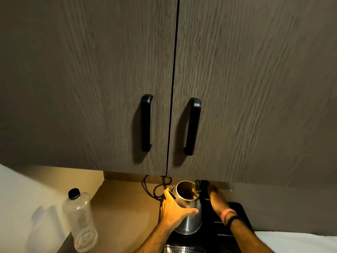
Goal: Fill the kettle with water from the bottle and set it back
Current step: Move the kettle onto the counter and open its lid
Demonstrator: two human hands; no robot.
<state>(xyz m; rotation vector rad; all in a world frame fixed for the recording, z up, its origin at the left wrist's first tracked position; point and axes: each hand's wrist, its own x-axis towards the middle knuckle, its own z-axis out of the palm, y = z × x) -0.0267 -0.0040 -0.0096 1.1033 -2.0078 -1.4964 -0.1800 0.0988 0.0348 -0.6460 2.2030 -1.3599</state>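
A steel kettle (189, 212) stands on a black tray (237, 209) with its lid swung up, so its inside shows. My left hand (175, 207) wraps around the kettle's left side, thumb across its front. Behind the kettle, at its black handle, is my right hand (217, 196); it is blurred and I cannot tell how it grips. A clear plastic bottle (80, 221) with a black cap stands upright at the left on the brown counter (124, 203), capped and apart from both hands.
Two closed grey-brown cupboard doors with black handles (146, 123) hang low over the counter and fill most of the view. A black cord (155, 189) loops behind the kettle. A perforated metal grille (184, 249) sits at the bottom edge. White walls flank the nook.
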